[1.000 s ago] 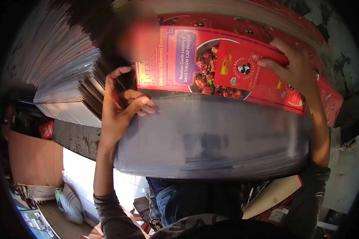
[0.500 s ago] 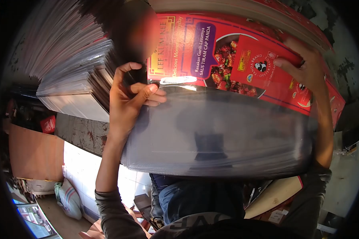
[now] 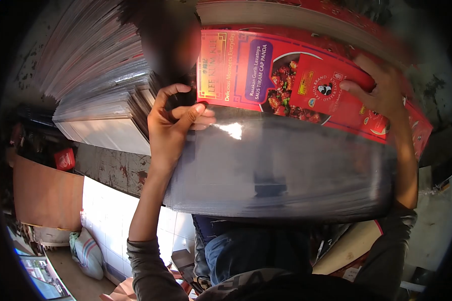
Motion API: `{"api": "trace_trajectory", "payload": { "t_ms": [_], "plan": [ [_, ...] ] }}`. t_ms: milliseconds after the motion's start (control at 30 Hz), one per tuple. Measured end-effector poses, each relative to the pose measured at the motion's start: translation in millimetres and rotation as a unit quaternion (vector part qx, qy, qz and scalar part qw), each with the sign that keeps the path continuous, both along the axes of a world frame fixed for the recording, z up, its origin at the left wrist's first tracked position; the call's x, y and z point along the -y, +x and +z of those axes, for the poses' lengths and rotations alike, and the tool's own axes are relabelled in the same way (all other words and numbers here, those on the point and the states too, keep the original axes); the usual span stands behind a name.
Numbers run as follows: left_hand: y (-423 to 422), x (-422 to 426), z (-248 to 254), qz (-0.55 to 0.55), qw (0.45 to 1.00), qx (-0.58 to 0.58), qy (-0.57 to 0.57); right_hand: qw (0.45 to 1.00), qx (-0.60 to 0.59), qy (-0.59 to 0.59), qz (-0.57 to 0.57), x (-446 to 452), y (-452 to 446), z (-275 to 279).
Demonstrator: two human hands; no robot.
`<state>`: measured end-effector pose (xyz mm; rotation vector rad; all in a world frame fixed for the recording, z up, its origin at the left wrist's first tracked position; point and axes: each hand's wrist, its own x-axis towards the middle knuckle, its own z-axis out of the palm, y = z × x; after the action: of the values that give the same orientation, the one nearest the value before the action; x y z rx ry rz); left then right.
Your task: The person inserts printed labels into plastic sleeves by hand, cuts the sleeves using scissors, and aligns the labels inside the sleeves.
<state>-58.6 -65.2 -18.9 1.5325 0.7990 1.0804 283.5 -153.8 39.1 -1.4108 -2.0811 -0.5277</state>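
Note:
A red printed packaging sheet (image 3: 238, 70) with a food picture and a panda emblem lies in front of me. Nearer to my body is a stack of clear plastic sheets (image 3: 286, 165), with glare near its far left corner. At that corner my left hand (image 3: 173, 120) is closed, its thumb and fingers pinching the plastic edge. My right hand (image 3: 381, 93) rests on the right part of the red sheet, thumb and fingers spread apart. Its fingertips are slightly blurred.
A tall, leaning stack of thin sheets (image 3: 105, 125) stands at the left. More red printed stacks (image 3: 311, 20) lie behind. A brown board (image 3: 47, 193), a small red packet (image 3: 64, 159) and a striped sack (image 3: 89, 256) are at the lower left.
The red sheet's left end and my left hand sit a little further right and lower in the view. The glare on the plastic has shifted and shrunk. My right hand stays on the red sheet.

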Motion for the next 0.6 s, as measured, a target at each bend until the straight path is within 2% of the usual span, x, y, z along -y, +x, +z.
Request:
{"api": "trace_trajectory", "payload": {
  "t_ms": [100,267,333,400,433,500,600],
  "plan": [
    [1,-1,1,0.018,1.000,-0.009,-0.002,0.999,-0.004,-0.003,-0.046,5,-1,1],
    [-6,-2,0,-0.100,0.994,0.044,-0.005,0.997,0.025,0.010,-0.071,11,4,5],
    [-11,2,6,-0.167,0.982,0.050,-0.069,0.995,0.028,0.002,-0.093,11,5,5],
    [-11,3,3,-0.232,0.971,0.042,-0.042,0.991,0.027,0.132,-0.018,8,6,3],
    [-11,3,2,-0.239,0.969,0.042,-0.039,0.991,0.020,0.134,-0.016,8,8,1],
    [-14,1,2,-0.175,0.980,-0.042,-0.087,0.989,0.027,0.142,-0.017,9,7,3],
    [-14,-3,-6,-0.164,0.984,0.007,-0.074,0.990,0.041,0.132,-0.038,10,4,7]
  ]
}}
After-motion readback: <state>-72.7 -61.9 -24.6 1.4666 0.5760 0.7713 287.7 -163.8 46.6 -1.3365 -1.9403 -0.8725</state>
